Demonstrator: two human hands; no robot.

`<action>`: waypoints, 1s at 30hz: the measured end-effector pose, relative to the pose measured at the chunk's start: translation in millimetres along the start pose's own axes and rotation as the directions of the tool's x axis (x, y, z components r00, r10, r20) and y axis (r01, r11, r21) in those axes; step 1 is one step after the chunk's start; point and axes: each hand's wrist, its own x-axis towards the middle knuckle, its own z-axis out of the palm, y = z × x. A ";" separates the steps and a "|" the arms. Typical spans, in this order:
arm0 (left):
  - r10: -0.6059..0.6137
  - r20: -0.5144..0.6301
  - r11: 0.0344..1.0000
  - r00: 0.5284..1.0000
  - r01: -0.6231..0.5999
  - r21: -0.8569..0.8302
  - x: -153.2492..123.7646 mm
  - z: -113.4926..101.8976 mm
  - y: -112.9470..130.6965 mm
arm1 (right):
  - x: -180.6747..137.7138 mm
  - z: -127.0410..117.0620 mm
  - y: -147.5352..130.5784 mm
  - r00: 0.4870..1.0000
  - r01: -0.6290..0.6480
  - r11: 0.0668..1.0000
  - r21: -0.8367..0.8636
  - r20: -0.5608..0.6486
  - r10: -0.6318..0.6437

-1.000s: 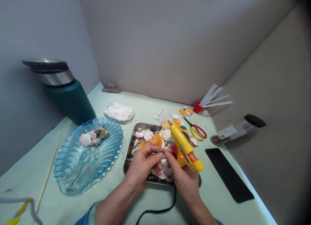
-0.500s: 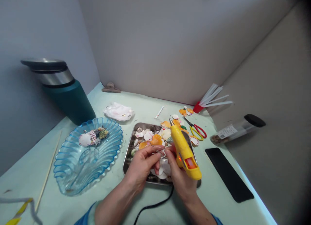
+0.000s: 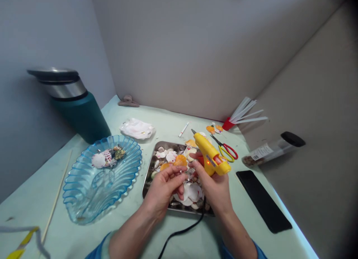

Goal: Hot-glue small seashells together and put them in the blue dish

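Note:
My right hand point(image 3: 214, 190) grips a yellow hot glue gun point(image 3: 208, 154), its nozzle pointing up and to the left and its black cord point(image 3: 181, 233) trailing toward me. My left hand point(image 3: 163, 190) is closed in a pinch on a small shell-like piece I cannot name, fingertips meeting my right thumb. Both hands hover over a metal tray point(image 3: 149, 173) filled with several white and orange seashells point(image 3: 180, 161).
A blue shell-shaped glass dish point(image 3: 100, 180) with a few shells sits left. A teal flask point(image 3: 77, 106) stands behind it. Scissors point(image 3: 226, 149), glue sticks point(image 3: 246, 113), a clear tube point(image 3: 271, 149), a black phone point(image 3: 263, 201), a white packet point(image 3: 137, 128) and a wooden skewer point(image 3: 56, 197) lie around.
My right hand has tilted the glue gun back and lifted it a little, so its nozzle now sits higher and farther from me. My left hand stayed in its pinch.

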 end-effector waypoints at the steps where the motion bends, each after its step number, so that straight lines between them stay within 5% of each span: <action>1: 0.002 -0.002 1.000 1.000 -0.002 -0.015 0.0 0.1 0.5 | 2.0 -0.6 -0.4 0.999 0.034 0.999 -0.006 0.028 -0.033; 4: -0.001 -0.003 0.998 1.000 0.000 -0.065 0.9 -1.7 1.5 | 6.1 -4.2 0.6 0.998 0.065 0.997 -0.052 0.004 -0.065; 11: -0.006 -0.060 0.965 0.998 -0.010 -0.261 6.0 -7.5 3.5 | -0.8 -12.1 7.1 0.991 -0.115 0.990 0.086 -0.055 0.120; 19: 0.046 -0.019 0.986 0.999 -0.049 -0.160 3.7 -2.2 -0.4 | -14.8 -5.5 11.2 0.983 -0.163 0.983 0.080 0.098 0.155; 30: 0.058 -0.065 0.997 0.996 -0.061 -0.054 4.0 2.3 -1.7 | -13.7 -0.9 5.7 0.985 -0.168 0.979 0.116 0.057 0.162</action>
